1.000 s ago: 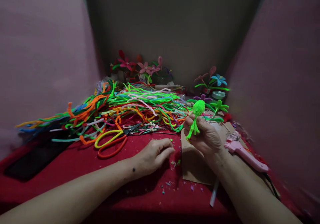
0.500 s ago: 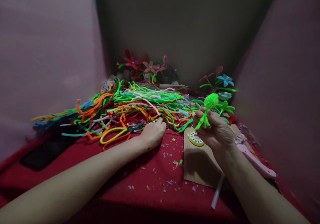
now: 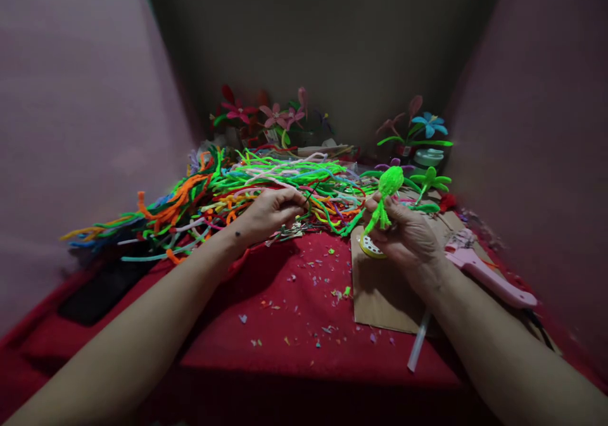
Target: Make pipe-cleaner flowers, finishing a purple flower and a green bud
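My right hand (image 3: 411, 239) is closed around the lower end of a neon green pipe-cleaner figure (image 3: 387, 192) and holds it upright above a sheet of cardboard (image 3: 380, 299). A yellow-rimmed tape roll (image 3: 367, 249) peeks out just under that hand. My left hand (image 3: 268, 214) hovers at the near edge of a big pile of coloured pipe cleaners (image 3: 228, 188). Its fingertips are pinched on a thin dark wire (image 3: 311, 193) that sticks up to the right.
A pink glue gun (image 3: 489, 277) lies right of the cardboard and a white glue stick (image 3: 418, 349) at its near edge. Pipe-cleaner flowers (image 3: 278, 116) and a blue flower (image 3: 427, 125) stand along the back wall. A flat black object (image 3: 102, 290) lies at left on the red cloth (image 3: 285, 344).
My left hand went from the bare cloth forward into the pile's edge and pinched a thin wire, now lifted. My right hand stayed on the green figure, drifting slightly right.
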Demonstrator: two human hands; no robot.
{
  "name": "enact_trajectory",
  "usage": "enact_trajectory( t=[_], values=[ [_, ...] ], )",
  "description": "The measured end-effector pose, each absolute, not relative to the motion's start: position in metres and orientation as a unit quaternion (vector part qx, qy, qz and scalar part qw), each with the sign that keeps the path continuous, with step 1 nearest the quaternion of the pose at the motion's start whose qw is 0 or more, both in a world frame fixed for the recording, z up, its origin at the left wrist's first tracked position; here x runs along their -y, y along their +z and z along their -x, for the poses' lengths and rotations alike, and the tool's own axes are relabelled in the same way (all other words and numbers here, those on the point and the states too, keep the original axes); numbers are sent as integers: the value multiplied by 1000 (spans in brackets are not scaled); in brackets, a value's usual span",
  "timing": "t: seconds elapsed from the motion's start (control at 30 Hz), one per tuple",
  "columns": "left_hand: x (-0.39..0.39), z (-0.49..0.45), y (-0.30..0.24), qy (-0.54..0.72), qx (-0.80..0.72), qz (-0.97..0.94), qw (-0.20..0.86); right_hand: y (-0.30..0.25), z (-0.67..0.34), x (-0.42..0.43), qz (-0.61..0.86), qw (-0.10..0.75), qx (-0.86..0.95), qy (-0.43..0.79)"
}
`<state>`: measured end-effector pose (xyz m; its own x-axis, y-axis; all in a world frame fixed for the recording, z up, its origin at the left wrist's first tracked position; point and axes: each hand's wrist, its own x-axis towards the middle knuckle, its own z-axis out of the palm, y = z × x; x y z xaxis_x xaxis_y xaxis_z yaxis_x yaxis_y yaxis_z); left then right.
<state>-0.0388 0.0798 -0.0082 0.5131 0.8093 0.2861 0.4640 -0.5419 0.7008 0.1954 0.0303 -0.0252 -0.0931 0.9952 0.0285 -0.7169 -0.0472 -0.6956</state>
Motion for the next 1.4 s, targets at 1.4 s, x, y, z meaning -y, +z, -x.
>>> enact_trajectory(
  t=[1.4],
  values=[
    [-105,-7,-25,-23,-311,-947,-78,-19,-202,-31,214,628,274,696]
  ],
)
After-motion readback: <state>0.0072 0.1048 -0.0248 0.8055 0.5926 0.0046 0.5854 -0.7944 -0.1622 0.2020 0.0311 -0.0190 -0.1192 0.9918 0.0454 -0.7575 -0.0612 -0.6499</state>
